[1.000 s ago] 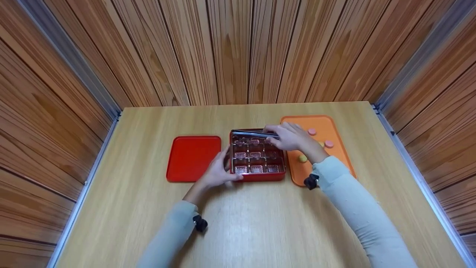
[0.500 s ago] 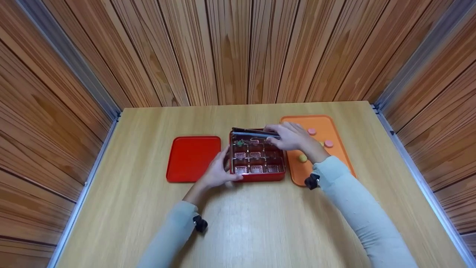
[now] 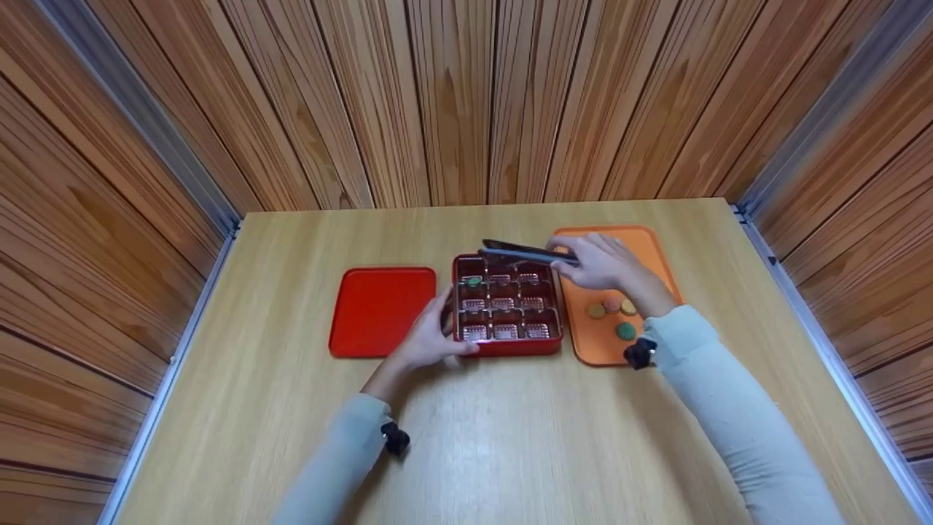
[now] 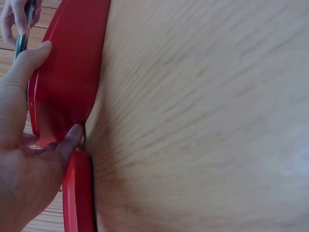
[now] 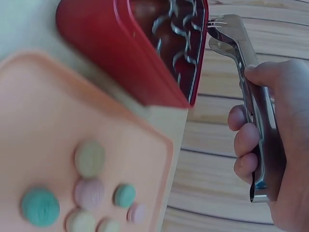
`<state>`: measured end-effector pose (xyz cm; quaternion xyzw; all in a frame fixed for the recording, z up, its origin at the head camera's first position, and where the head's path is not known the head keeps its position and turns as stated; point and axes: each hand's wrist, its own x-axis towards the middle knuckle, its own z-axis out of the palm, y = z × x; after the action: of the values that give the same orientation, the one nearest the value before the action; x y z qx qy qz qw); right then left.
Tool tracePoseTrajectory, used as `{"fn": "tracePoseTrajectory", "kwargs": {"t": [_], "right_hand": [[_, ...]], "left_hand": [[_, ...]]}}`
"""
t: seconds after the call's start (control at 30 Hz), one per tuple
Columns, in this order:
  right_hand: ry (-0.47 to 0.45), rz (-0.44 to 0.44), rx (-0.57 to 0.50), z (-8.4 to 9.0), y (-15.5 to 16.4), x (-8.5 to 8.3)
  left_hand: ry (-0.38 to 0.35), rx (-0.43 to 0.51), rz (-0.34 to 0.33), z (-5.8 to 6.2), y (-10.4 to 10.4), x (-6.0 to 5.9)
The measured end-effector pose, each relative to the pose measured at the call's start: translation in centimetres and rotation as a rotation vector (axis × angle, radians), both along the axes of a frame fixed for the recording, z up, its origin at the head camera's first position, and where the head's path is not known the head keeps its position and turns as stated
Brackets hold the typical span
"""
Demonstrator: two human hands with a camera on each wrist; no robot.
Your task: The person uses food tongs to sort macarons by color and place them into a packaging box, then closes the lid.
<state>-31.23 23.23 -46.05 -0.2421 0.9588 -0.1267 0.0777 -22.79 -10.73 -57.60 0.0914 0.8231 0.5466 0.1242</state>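
The metal tongs (image 3: 525, 251) slant above the far edge of the red box (image 3: 510, 350), with the right hand (image 3: 598, 261) gripping them, thumb on one side and fingers curled round the other. Their ends look slightly parted in the right wrist view, though whether they touch the box's rim is hard to tell. A small green piece (image 3: 474, 281) sits in the far-left compartment of the box's clear insert (its details are too small to read). The left hand (image 3: 426, 337) holds the box's near-left corner, thumb on the near wall; some of its fingers are hidden from the head view. Right of the box, the orange tray (image 3: 594, 346) carries round macarons (image 5: 90, 159), partly covered by the right arm and cut off in the right wrist view. On the left lies a red lid (image 3: 383, 313), flat on the table (image 3: 466, 445).
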Motion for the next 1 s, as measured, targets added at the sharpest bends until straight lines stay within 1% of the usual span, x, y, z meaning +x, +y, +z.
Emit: {"fn": "tracePoseTrajectory", "kwargs": {"t": [0.17, 0.37, 0.57, 0.7, 0.93, 1.0], "right_hand": [[0.015, 0.007, -0.041, 0.4, 2.3, -0.1], [0.032, -0.015, -0.027, 1.0, 4.6, 0.1], [-0.009, -0.058, -0.008, 1.2, 6.5, 0.5], [-0.004, -0.071, 0.007, 1.3, 7.9, 0.7], [-0.045, -0.116, 0.033, 1.6, 10.4, 1.1], [-0.049, -0.118, 0.047, 1.7, 11.1, 1.2]], "left_hand": [[-0.015, 0.004, 0.01, 0.0, 0.0, 0.0], [-0.028, 0.03, 0.004, 0.1, 0.1, 0.0], [-0.02, 0.041, 0.006, 0.0, 0.2, 0.1], [-0.026, 0.04, 0.008, 0.0, 0.2, 0.2], [-0.04, -0.004, 0.016, 0.2, 0.2, 0.1], [-0.035, -0.001, 0.012, 0.2, 0.2, 0.1]]}}
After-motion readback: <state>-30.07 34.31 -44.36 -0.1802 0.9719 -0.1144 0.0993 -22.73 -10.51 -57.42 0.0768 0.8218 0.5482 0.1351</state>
